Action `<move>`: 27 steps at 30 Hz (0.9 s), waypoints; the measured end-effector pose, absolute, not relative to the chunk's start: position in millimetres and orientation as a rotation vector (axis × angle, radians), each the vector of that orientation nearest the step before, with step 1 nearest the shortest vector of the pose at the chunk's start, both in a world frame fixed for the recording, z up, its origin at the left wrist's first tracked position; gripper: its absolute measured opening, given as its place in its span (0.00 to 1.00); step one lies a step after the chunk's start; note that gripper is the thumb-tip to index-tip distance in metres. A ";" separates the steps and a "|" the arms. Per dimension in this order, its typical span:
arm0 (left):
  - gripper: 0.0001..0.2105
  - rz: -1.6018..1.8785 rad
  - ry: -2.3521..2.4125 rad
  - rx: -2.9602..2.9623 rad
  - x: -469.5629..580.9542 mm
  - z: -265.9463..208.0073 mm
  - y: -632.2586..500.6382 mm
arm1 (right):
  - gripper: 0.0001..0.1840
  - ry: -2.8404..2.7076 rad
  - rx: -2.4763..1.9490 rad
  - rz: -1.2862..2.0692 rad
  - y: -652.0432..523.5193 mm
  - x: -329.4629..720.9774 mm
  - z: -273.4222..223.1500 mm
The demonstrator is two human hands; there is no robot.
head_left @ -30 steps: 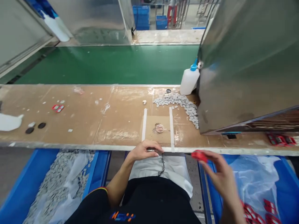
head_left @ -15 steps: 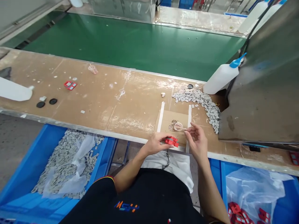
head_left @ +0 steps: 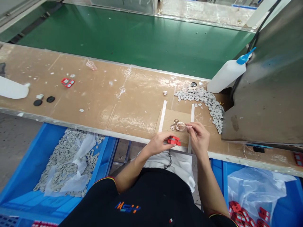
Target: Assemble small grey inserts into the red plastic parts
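My left hand (head_left: 158, 145) is closed around a small red plastic part (head_left: 174, 140) with a grey strip on it, just above the table's front edge. With thumb and fingertips my right hand (head_left: 200, 138) pinches a thin pale stick (head_left: 187, 126). The stick's other end lies in a small round clear cup (head_left: 180, 123). That cup stands on a cardboard sheet (head_left: 175, 114) marked with dark rings and held by white tape strips (head_left: 163, 114). What the cup contains is too small to make out.
Grey flat pieces (head_left: 214, 110) lie piled at right, near a white bottle (head_left: 227, 75) with a blue nozzle. A green belt (head_left: 132, 41) runs behind. Below stand a blue bin (head_left: 26, 170) of grey pieces and another blue bin (head_left: 287, 205) with red parts (head_left: 236, 208).
My right hand's fingers have closed on the stick and moved slightly towards the cup. The left hand still holds the red part. The whole view has shifted a little.
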State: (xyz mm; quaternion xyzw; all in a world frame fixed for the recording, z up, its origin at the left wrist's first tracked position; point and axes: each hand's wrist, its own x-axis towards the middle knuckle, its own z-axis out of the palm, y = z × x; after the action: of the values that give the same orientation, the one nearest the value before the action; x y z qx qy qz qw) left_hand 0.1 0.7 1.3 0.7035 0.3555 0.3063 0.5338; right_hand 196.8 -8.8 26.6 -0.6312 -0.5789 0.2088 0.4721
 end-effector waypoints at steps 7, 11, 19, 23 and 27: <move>0.10 0.720 0.871 1.718 2.2 2.7 0.0 | 0.10 -1.297 -1.541 0.536 -42.8 196.1 43.3; 0.11 0.725 0.875 1.729 2.9 1.2 -0.5 | 0.10 -1.365 -1.520 0.550 -53.7 191.3 43.9; 0.10 0.719 0.883 1.726 3.3 0.8 0.6 | 0.10 -1.314 -1.534 0.592 -58.0 187.5 36.4; 0.11 0.770 0.840 1.651 3.1 3.7 -0.1 | 0.14 -1.099 -1.516 0.631 -58.9 191.1 38.2; 0.10 0.871 0.798 1.381 -6.7 9.8 -2.0 | 0.17 -0.907 -1.457 0.658 -57.3 198.4 39.8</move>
State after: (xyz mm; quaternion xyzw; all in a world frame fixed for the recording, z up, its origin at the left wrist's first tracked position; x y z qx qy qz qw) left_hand -6.7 -2.0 9.8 0.5993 0.3464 0.3781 0.6147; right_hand 198.4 -57.3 39.8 -0.6302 -0.3923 0.2844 0.6067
